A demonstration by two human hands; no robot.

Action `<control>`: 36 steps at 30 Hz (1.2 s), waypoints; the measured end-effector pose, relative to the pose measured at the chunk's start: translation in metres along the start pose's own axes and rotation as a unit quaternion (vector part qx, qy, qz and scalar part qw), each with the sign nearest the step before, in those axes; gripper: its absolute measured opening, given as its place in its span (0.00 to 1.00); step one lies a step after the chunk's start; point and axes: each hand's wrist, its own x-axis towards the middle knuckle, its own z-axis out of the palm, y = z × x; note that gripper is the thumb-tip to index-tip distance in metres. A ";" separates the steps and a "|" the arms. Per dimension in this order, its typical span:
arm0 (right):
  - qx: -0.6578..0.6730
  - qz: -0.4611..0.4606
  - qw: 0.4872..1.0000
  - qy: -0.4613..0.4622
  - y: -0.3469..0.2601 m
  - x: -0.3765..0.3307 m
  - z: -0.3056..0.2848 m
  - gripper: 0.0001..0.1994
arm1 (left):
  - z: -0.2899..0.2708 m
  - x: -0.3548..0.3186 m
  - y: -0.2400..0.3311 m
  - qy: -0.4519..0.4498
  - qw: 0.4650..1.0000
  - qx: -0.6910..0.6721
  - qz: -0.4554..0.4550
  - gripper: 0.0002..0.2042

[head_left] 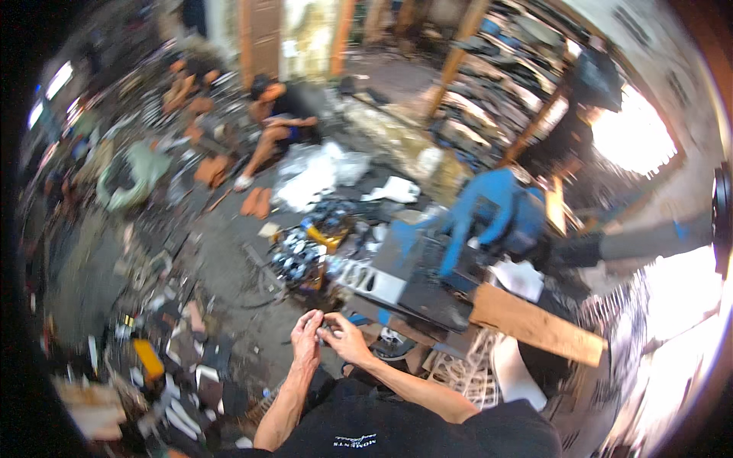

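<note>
Whole frame is motion-blurred, so I keep it coarse. My left hand (pixel 307 336) and right hand (pixel 345 338) meet in front of my chest, fingertips touching, both pinched around a small dark part (pixel 327 328) held between them; I can't tell what the part is. Both forearms come up from the lower edge, out of a black shirt (pixel 397 427).

Just beyond my hands sits a blue machine (pixel 492 217) on a dark metal bench (pixel 416 278), with a wooden plank (pixel 534 324) lying tilted to its right and a white rag (pixel 519 276) above the plank. Left of the machine, a heap of small dark metal parts (pixel 305 252) on the floor, with a yellow box (pixel 330 237) in it. A white plastic crate (pixel 462 370) is near my right elbow.

Further back another person (pixel 279 126) sits on the floor, beside crumpled clear plastic sheeting (pixel 313 175). Lower left floor is littered with scraps, including an orange piece (pixel 147 359). Shelves of dark stock (pixel 496 84) run along the right wall.
</note>
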 end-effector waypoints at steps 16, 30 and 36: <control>0.035 0.050 0.934 -0.352 -0.055 0.012 0.154 0.21 | -0.095 -0.124 0.095 0.173 0.940 -0.173 0.240 0.12; 0.017 0.114 0.943 -0.312 -0.050 0.029 0.120 0.17 | -0.436 -0.227 0.128 0.463 0.611 -0.343 0.543 0.36; 0.042 0.183 0.951 -0.244 -0.012 0.014 0.071 0.17 | -0.483 -0.157 0.085 0.418 0.764 -0.329 0.366 0.23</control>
